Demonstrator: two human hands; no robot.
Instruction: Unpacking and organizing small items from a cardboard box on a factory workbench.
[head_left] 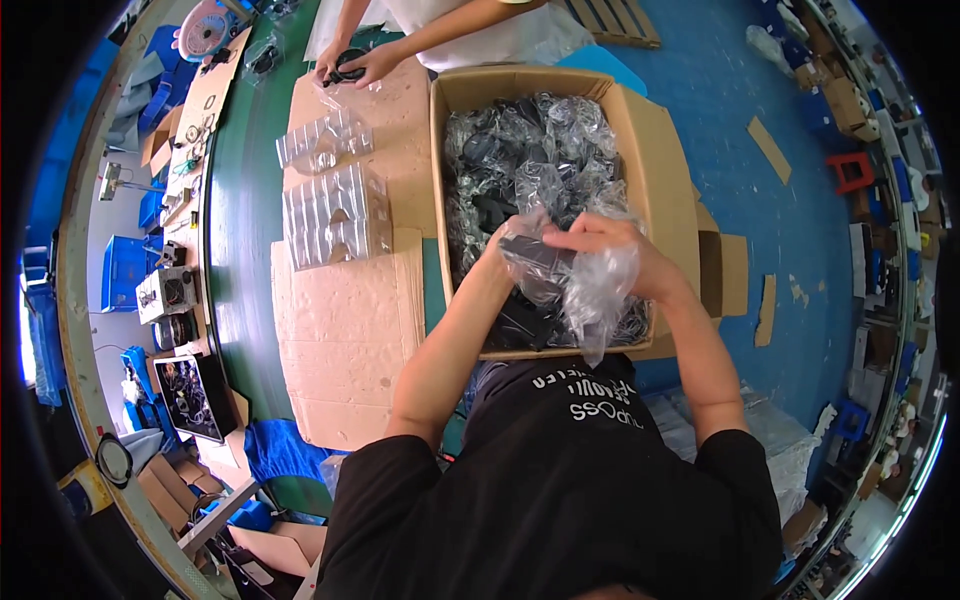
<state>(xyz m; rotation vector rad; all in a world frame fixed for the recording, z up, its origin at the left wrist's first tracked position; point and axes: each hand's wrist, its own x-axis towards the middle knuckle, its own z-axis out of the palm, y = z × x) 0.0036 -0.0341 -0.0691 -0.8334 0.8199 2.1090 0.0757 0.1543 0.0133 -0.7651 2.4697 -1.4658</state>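
Over the open cardboard box point(442, 215), both my hands are on one black part point(540, 252) in a clear plastic bag point(600, 290). My left hand point(512, 240) is closed around the part's left side. My right hand point(622, 250) grips the bag from the right, its thumb pointing toward the part. The bag's loose end hangs crumpled below my right hand. The part's exact kind is hidden by the film and my fingers. Beneath my hands, the box is filled with many black parts in clear bags point(540, 130).
Clear plastic trays point(337, 217) stand on cardboard sheets point(345, 340) left of the box, on a green bench point(240, 260). Across from me, another person's hands point(372, 65) hold a black object. Cardboard scraps point(768, 150) lie on the blue floor at right.
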